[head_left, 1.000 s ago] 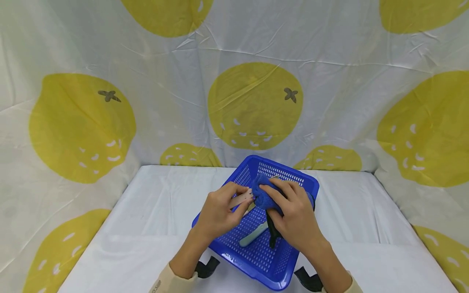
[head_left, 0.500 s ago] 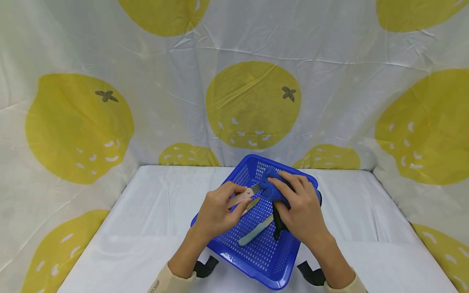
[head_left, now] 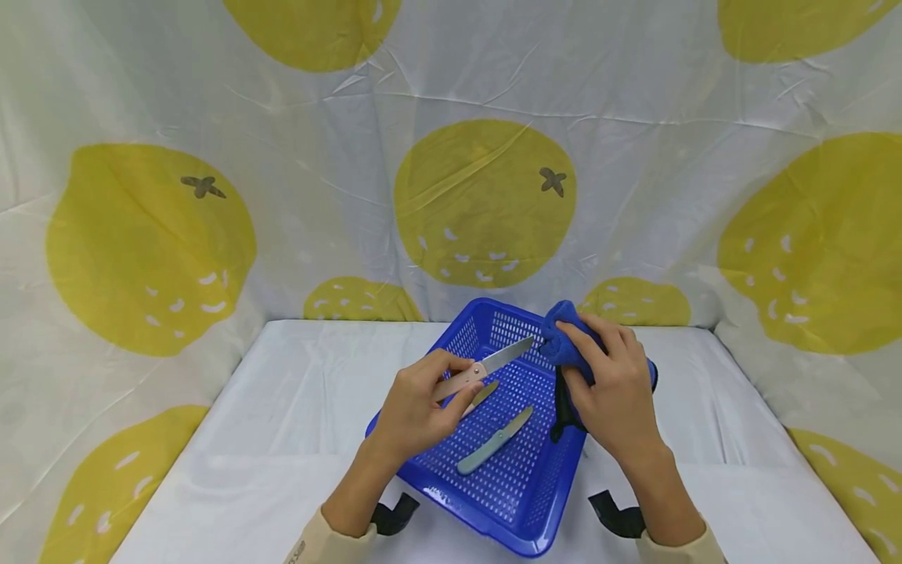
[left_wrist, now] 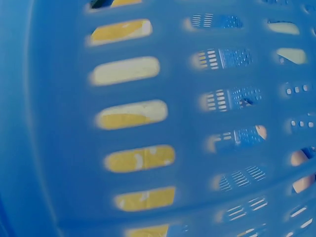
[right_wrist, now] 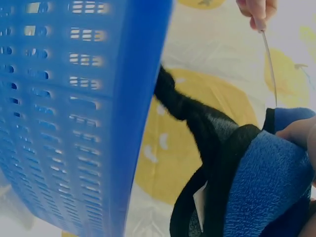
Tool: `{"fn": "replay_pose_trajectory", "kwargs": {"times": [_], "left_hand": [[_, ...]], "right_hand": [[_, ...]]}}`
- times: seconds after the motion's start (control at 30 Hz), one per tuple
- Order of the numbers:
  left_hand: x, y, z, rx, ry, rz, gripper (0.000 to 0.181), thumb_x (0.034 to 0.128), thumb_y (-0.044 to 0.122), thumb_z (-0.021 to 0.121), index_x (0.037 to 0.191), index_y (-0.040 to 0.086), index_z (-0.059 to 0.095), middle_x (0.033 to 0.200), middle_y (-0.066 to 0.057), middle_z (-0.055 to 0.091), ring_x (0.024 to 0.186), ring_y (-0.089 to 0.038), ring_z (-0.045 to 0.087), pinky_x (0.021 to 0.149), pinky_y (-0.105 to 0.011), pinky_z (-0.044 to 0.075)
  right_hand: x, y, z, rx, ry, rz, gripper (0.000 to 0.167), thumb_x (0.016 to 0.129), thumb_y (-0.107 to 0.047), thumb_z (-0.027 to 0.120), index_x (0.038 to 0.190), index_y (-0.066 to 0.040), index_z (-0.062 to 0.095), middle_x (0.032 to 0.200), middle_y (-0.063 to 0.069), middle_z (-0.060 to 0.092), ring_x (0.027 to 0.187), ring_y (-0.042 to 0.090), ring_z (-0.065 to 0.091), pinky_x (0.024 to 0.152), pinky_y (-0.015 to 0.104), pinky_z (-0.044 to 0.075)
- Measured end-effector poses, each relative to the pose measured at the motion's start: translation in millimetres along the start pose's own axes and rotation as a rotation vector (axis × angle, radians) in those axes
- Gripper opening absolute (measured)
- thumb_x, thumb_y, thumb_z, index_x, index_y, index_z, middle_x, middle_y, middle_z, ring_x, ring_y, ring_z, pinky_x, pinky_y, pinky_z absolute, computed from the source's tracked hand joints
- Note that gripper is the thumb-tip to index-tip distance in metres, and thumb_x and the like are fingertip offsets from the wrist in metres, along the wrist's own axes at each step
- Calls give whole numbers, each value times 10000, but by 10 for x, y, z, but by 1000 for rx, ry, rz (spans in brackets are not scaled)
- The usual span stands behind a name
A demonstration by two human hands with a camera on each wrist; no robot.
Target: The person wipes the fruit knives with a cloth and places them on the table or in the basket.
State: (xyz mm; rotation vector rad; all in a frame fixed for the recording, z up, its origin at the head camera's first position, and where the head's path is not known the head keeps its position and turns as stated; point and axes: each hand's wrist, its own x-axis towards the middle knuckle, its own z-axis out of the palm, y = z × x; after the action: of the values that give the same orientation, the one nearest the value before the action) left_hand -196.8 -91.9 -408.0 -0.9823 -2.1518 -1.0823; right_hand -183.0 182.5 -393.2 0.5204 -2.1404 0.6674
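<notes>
My left hand (head_left: 421,403) grips the pale pink handle of a knife (head_left: 506,355), its bare blade angled up to the right above the basket. A bunched blue cloth (head_left: 566,335) with black edging is held by my right hand (head_left: 615,384), close to the blade's tip. In the right wrist view the cloth (right_wrist: 269,177) fills the lower right, and the thin blade edge (right_wrist: 270,66) runs down toward it. Whether tip and cloth touch I cannot tell. Two other knives lie in the basket: one with a light green handle (head_left: 486,450), one partly hidden behind my left hand with a yellowish blade (head_left: 486,392).
A blue perforated plastic basket (head_left: 493,540) stands askew on the white-covered table (head_left: 324,360). Its side wall (left_wrist: 74,123) fills the left wrist view. Behind hangs a white curtain (head_left: 331,196) printed with yellow lemons.
My right hand and the cloth have slid right and slightly up along the knife, uncovering its blade. The left hand has stayed nearly still, holding the handle. More of the green-handled knife shows.
</notes>
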Motion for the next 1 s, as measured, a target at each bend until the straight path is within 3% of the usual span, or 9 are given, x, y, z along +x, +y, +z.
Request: {"fn": "replay_pose_trajectory", "kwargs": {"times": [0.23,0.63,0.77,1.0], "left_hand": [[-14,-3,1,24,-7,-13,238,893,159,804,1075,69,681,988,-66,736,729,-113,669,585,-136,540],[8,0,40,61,13,69,225,872,50,782,1069,48,673,977,-61,730,755,-118,701,662,-183,581],[2,20,33,69,10,67,216,869,33,769,1060,53,669,940,-43,710,745,-107,698,678,-189,589],[16,42,8,74,-5,84,230,884,84,791,1071,50,663,1022,-82,731,801,-146,731,697,-192,593]], "right_hand": [[-44,-182,43,41,-14,-38,435,862,-50,741,1289,-128,716,1351,195,623,1196,411,547,989,584,453],[-103,-556,176,64,-123,-172,435,884,-130,719,1318,-163,699,1366,111,624,1171,325,560,947,507,485],[-108,-584,199,64,-145,-163,431,888,-143,719,1317,-167,692,1364,104,623,1172,315,565,942,507,487],[-98,-554,201,36,-163,-133,425,898,-142,717,1320,-176,685,1361,109,614,1174,331,566,948,530,501]]}}
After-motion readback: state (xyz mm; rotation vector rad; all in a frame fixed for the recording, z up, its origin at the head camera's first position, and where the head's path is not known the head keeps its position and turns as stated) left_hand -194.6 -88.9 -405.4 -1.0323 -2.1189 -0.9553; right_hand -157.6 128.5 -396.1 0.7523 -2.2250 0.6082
